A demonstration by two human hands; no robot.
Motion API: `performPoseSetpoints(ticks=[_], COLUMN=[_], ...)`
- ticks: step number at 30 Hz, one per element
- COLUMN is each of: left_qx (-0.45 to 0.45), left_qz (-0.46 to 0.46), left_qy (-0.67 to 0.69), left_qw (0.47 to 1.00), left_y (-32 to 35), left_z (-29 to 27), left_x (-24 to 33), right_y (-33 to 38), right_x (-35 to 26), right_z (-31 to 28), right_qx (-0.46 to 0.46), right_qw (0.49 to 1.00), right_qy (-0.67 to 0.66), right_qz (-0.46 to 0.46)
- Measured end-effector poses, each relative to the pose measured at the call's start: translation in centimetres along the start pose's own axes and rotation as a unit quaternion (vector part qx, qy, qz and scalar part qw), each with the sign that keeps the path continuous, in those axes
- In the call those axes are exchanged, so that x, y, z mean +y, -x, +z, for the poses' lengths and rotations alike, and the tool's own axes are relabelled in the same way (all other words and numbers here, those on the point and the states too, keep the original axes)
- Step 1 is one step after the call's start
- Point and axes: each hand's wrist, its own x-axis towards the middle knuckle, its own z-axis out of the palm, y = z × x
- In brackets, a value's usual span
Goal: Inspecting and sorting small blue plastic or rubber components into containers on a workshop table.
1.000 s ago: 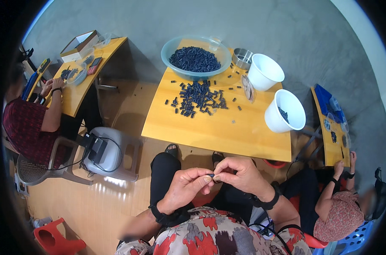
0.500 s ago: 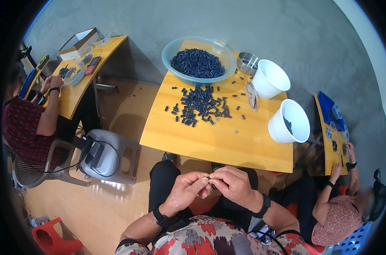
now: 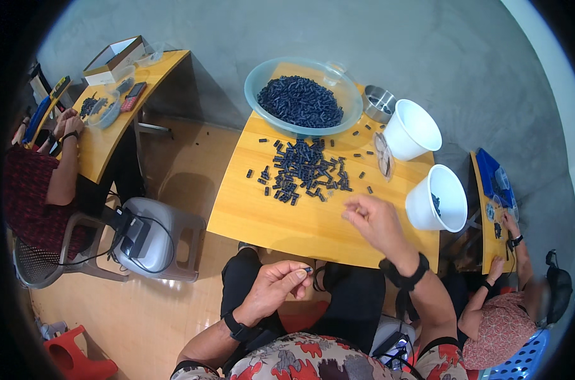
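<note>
In front of my lap, my left hand (image 3: 276,286) is closed, with a small dark part (image 3: 308,270) pinched between its thumb and forefinger. My right hand (image 3: 375,221) is over the front right of the table, near the nearer white bucket. Its fingers are bent and thumb and forefinger look slightly apart; I see nothing between them. Beyond it lies a loose pile of small dark rectangular parts (image 3: 300,166). Behind the pile, a wide translucent basin (image 3: 257,109) holds a heap of similar dark pieces.
Two white buckets, one far (image 3: 415,136) and one near (image 3: 427,206), stand at the table's right, with dark parts in the near one. By the basin is a round metal tin (image 3: 377,104), beside a clear plastic bag (image 3: 384,155). Other people work at side tables left and right.
My right hand has let go of the small part and moved forward and right over the table. My left hand still holds the part, in nearly the same place.
</note>
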Motion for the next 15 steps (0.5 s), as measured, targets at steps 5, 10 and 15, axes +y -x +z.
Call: performPoseSetpoints(ticks=[5, 10, 15], left_qx=[-0.017, -0.012, -0.002], left_qz=[0.009, -0.01, -0.017], left_qy=[0.017, 0.037, 0.036], left_qw=[1.0, 0.999, 0.999], left_y=[-0.3, -0.4, -0.4], left_z=[-0.4, -0.9, -1.0], left_x=[0.1, 0.1, 0.5], right_y=[-5.0, -7.2, -8.0], right_x=[2.4, 4.8, 6.2], right_z=[1.5, 3.7, 4.8], right_qx=[0.018, 0.03, 0.06], right_qw=[0.994, 0.987, 0.976], right_qy=[0.09, 0.145, 0.19], right_qz=[-0.063, -0.068, -0.084])
